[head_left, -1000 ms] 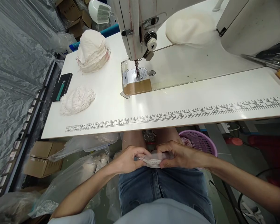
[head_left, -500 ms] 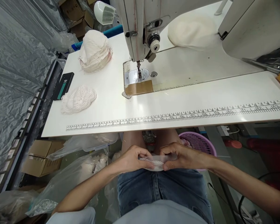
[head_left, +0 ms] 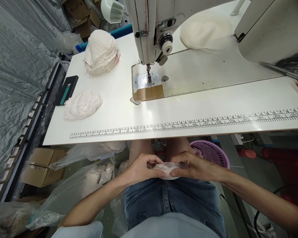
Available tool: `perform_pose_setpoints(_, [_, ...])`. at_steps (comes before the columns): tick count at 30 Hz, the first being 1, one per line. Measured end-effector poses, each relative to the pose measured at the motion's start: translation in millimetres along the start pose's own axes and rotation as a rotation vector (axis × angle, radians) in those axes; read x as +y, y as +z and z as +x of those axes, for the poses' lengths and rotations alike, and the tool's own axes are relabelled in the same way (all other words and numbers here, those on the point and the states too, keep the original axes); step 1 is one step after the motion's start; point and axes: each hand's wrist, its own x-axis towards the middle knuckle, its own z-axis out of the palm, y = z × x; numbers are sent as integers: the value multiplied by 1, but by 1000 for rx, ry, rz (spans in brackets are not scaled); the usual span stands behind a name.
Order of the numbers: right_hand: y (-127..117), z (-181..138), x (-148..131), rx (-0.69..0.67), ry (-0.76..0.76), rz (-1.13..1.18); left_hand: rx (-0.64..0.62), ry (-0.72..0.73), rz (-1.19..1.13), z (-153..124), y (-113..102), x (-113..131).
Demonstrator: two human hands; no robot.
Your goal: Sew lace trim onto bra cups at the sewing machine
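Over my lap, below the table edge, my left hand (head_left: pixel 140 168) and my right hand (head_left: pixel 192 165) both pinch a small white lace piece (head_left: pixel 165 170) between them. The fingers of both hands are curled on it. On the white table (head_left: pixel 188 109) stands a sewing machine (head_left: pixel 149 29) with its needle over a metal plate. A small lace pile (head_left: pixel 83 105) lies at the table's left, and a taller stack of cream fabric pieces (head_left: pixel 100 53) sits behind it.
A black phone (head_left: pixel 66 90) lies at the table's left edge. A purple basket (head_left: pixel 211 152) stands under the table by my right knee. Clear plastic bags (head_left: pixel 74 188) and cardboard boxes (head_left: pixel 42 168) are on the floor at the left. A printed ruler (head_left: pixel 188 125) runs along the table front.
My hands stayed over my lap, shifting the lace piece slightly between the fingers; more of the lace edge shows now. The view drifted a little.
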Motion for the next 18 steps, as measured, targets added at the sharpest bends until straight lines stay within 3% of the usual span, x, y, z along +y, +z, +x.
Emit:
perform_pose_setpoints(11, [2,-4,-1,60,14,-79,123,43,-38,-2,6,-11])
perform_pose_setpoints(18, [4,-4,0,83,-9,-61,110,50,-102,-6,8,-8])
